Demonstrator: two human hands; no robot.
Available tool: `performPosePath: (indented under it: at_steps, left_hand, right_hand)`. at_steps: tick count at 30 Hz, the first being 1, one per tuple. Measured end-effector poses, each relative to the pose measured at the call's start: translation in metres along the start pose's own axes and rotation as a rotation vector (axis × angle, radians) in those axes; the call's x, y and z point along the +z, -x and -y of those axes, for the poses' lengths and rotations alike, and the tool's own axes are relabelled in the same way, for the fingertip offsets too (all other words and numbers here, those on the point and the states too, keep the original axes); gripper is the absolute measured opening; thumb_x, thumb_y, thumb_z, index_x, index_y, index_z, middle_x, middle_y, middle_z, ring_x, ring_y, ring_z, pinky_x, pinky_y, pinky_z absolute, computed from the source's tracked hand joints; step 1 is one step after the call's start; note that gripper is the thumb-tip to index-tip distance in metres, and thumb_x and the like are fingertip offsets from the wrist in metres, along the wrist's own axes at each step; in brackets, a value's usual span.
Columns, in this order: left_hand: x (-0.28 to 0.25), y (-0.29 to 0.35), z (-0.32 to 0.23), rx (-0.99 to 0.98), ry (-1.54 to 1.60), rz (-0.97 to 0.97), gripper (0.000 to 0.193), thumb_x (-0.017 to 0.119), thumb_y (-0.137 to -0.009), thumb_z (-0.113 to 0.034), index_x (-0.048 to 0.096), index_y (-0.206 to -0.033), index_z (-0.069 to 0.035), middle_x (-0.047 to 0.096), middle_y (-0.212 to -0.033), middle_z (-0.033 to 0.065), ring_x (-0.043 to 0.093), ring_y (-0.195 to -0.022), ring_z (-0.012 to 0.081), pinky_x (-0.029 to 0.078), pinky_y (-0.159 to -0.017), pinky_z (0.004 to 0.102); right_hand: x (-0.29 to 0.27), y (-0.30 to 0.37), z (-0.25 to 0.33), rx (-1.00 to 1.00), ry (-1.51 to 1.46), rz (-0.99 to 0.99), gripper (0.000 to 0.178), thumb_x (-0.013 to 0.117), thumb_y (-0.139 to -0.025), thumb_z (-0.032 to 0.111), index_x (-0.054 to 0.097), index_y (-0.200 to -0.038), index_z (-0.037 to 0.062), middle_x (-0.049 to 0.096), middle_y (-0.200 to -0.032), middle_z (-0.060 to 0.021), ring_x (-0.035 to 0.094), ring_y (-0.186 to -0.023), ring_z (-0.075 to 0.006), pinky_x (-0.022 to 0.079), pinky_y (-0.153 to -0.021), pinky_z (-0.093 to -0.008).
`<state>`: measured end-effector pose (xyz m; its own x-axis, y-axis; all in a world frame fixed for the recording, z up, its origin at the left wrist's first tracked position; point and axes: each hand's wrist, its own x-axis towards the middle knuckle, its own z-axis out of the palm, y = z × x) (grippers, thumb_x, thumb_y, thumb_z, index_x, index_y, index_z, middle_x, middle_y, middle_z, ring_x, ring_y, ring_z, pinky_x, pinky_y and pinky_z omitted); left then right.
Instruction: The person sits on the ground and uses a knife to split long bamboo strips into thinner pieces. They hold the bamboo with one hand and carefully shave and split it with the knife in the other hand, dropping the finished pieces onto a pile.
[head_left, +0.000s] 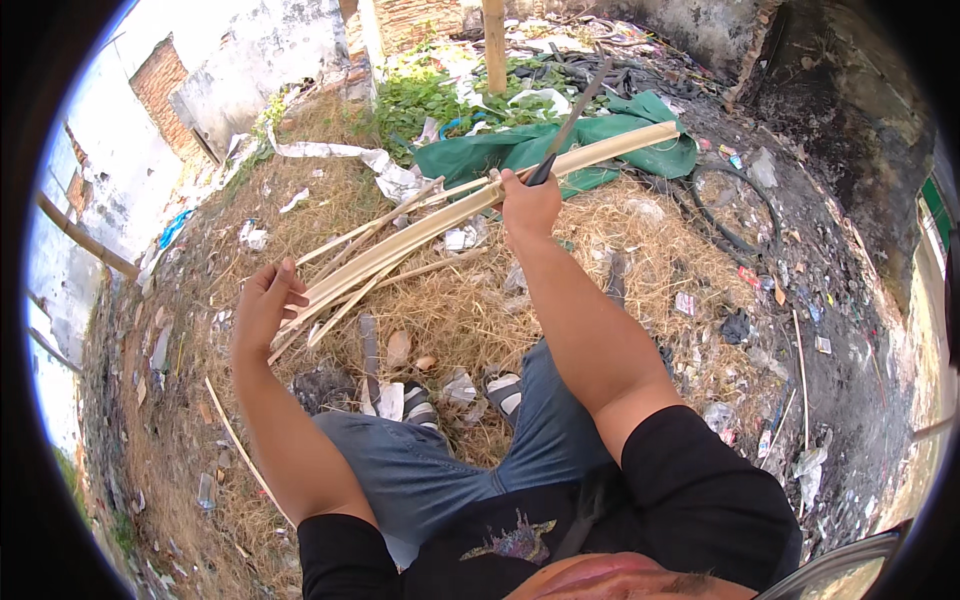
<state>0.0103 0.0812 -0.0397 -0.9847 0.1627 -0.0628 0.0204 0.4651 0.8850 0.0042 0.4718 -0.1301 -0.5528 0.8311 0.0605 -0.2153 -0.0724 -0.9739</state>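
The pale strip (408,243) slants across the space in front of the person, its lower end by the left hand (265,305), whose fingers are half curled, though I cannot tell whether they grip it. The right hand (531,208), against the strip farther up, is closed around the handle of a knife (582,111), blade pointing up and away. Thin sticks (352,303) lie alongside, with dry grass (690,245) below and a green tarp (455,157) beyond.
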Motion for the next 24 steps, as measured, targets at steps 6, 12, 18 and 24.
performPosePath:
  at_steps: [6,12,18,24]
  left_hand:
    - [0.078,0.013,-0.054,0.412,-0.889,-0.139,0.071,0.085,-0.071,-0.051,0.066,-0.122,-0.005,0.067,-0.118,0.0182,0.061,-0.118,0.0350,0.049,-0.098,0.0472]
    - [0.096,-0.015,-0.033,0.226,-0.873,0.279,0.054,0.081,-0.077,-0.039,0.068,-0.117,-0.006,0.072,-0.103,0.0163,0.069,-0.101,0.0310,0.052,-0.090,0.0436]
    - [0.075,-0.017,-0.011,0.068,-0.561,0.312,0.046,0.077,-0.084,-0.042,0.070,-0.110,-0.004,0.072,-0.086,0.0149,0.069,-0.081,0.0295,0.053,-0.077,0.0433]
    - [0.060,-0.029,0.032,0.179,-0.653,-0.004,0.054,0.074,-0.087,-0.054,0.071,-0.104,-0.003,0.069,-0.080,0.0161,0.068,-0.074,0.0323,0.052,-0.070,0.0450]
  right_hand:
    - [0.006,0.015,0.000,-0.023,-0.123,0.196,0.025,0.074,-0.091,0.006,0.049,-0.090,0.0041,0.060,-0.085,-0.0083,0.067,-0.071,-0.0200,0.066,-0.059,-0.0398]
    - [0.004,0.037,0.021,0.087,-0.276,0.328,0.024,0.071,-0.092,0.005,0.047,-0.090,0.0060,0.059,-0.092,-0.0079,0.068,-0.080,-0.0204,0.068,-0.063,-0.0411]
    - [-0.014,0.034,0.035,0.020,0.114,0.518,0.028,0.073,-0.094,0.019,0.051,-0.087,0.0033,0.055,-0.080,-0.0061,0.067,-0.079,-0.0193,0.058,-0.063,-0.0354]
    - [-0.020,0.012,0.042,-0.411,0.769,0.770,0.039,0.070,-0.094,0.042,0.059,-0.088,0.0041,0.060,-0.068,-0.0122,0.062,-0.066,-0.0287,0.047,-0.062,-0.0444]
